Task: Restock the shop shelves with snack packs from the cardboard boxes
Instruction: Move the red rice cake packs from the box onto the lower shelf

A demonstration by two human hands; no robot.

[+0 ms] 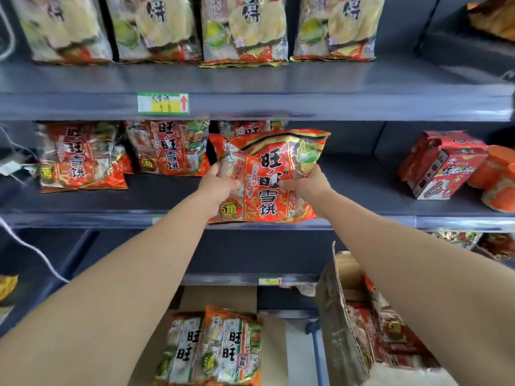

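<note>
Forearms [111, 302] are stretched up past the cardboard box [334, 296], and the red snack pack [267, 176] is gripped at its sides by the left hand [220, 183] and right hand [306, 182], held over the front edge of the middle shelf [167, 196], judged light, crinkly, slippery, its crackers easily crushed.

Left arm: my left arm [133, 280] reaches forward and up from the lower left, bare and nearly straight.
Left hand: my left hand [220, 185] grips the left edge of the snack pack [271, 168], fingers curled on it.
Right arm: my right arm [404, 260] reaches in from the lower right, bare and extended.
Right hand: my right hand [306, 182] grips the pack's right side, thumb lying inward across its front.
Wrists: both in line with the forearms.
Spacing: hands about level, apart, palms turned toward each other.
</note>
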